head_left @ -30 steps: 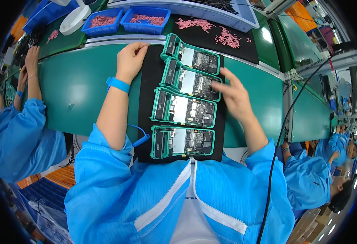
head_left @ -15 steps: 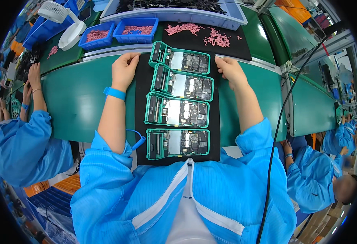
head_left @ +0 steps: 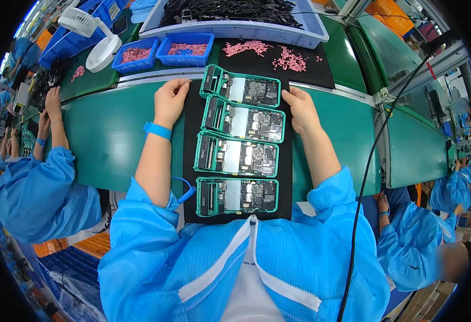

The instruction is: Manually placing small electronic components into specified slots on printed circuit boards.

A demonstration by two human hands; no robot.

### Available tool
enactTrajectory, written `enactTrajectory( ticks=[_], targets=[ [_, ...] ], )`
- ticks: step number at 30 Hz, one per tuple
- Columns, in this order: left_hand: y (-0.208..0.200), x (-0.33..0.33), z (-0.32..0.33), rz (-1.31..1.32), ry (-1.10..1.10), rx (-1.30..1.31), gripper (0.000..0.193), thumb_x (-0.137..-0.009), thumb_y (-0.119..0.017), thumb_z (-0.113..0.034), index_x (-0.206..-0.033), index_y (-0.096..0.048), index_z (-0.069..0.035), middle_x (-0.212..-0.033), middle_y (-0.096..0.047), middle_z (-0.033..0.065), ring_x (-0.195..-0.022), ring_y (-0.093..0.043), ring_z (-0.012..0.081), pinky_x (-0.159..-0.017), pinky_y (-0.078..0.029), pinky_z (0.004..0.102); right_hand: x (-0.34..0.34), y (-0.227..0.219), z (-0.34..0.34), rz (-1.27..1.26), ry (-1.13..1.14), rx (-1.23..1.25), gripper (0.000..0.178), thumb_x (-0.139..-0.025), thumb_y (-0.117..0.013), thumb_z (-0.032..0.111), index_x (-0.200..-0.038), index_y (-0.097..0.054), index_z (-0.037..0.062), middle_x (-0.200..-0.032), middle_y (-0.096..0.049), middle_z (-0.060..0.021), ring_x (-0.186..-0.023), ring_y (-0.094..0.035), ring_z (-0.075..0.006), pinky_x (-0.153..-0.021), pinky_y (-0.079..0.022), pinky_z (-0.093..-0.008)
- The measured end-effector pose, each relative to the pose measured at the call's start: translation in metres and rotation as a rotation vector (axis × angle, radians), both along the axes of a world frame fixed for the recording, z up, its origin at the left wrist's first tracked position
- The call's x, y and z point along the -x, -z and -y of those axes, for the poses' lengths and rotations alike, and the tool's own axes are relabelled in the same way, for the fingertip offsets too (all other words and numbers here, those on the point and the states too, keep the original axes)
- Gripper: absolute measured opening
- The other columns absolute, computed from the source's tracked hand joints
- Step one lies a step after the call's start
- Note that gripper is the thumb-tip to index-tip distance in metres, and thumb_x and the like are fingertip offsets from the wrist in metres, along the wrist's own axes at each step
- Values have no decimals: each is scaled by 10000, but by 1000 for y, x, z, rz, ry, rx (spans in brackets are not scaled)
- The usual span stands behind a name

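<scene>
A black mat (head_left: 191, 161) lies in front of me on the green bench. Four-sided green holders line up on it in a column, each with an opened phone showing bare circuit boards: the farthest phone (head_left: 259, 92), a second phone (head_left: 262, 124), a third phone (head_left: 259, 159) and the nearest phone (head_left: 258, 196). My left hand (head_left: 170, 102) is closed in a pinch at the mat's far left edge. Across from it, my right hand (head_left: 302, 109) pinches the far right edge, beside the farthest phone. A blue band circles my left wrist.
Beyond the green bench (head_left: 117, 134) stand two blue bins (head_left: 184, 60) of small pink pieces. More pink pieces (head_left: 290, 59) lie on a dark sheet. A large tray (head_left: 305, 36) holds black parts. A white fan (head_left: 102, 53) stands left. A black cable (head_left: 372, 145) hangs at right; co-workers sit both sides.
The whole view has shifted, so the bench and phones appear slightly lower. My right hand's fingers have drawn together at the mat's edge; my left hand keeps its pinch.
</scene>
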State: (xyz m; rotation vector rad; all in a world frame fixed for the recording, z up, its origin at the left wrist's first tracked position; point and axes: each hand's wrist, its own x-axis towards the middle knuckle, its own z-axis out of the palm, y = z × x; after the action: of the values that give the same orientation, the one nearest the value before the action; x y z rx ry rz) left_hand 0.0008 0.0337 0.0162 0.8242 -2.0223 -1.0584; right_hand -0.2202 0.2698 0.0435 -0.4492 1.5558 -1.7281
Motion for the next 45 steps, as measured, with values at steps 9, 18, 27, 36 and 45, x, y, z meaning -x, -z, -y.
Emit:
enactTrajectory(
  ticks=[9,18,27,36,45],
  targets=[
    [4,-7,4,-2,19,-43,169,-866,-644,-134,-975,-705,-19,-837,-694,65,-733,-620,96,-685,-493,246,-14,9,-39,73,240,131,196,-943,-505,62,-1105,-560,-35,-1028,-649,-93,-912,-622,-161,-833,-492,-293],
    [37,-34,58,-72,72,30,180,-894,-637,-153,-976,-696,-4,-843,-672,35,-742,-578,83,-691,-475,238,-11,23,-162,-127,1116,378,169,-883,-579,-3,-1051,-593,-24,-967,-640,-73,-875,-601,-164,-821,-480,-303],
    [77,-69,112,-100,74,41,160,-893,-629,-135,-983,-697,-22,-861,-673,23,-764,-575,81,-703,-473,236,29,66,-304,-645,1719,69,79,-828,-602,-2,-906,-609,-15,-885,-633,-79,-780,-546,-166,-739,-450,-305],
    [11,3,75,92,249,379,178,-801,-664,-162,-927,-687,-38,-883,-657,146,-828,-631,330,-745,-512,393,102,86,-383,-609,1595,-602,350,-804,-548,151,-1028,-635,-103,-999,-664,-248,-885,-630,-354,-810,-477,-414],
    [29,139,53,66,138,752,357,-774,-711,-273,-1077,-643,-97,-1168,-539,140,-1137,-467,320,-963,-371,465,-50,43,-196,-1622,1076,-976,318,-876,-504,103,-1166,-572,-8,-1358,-394,-304,-1233,-416,-449,-1023,-322,-489]
  ],
)
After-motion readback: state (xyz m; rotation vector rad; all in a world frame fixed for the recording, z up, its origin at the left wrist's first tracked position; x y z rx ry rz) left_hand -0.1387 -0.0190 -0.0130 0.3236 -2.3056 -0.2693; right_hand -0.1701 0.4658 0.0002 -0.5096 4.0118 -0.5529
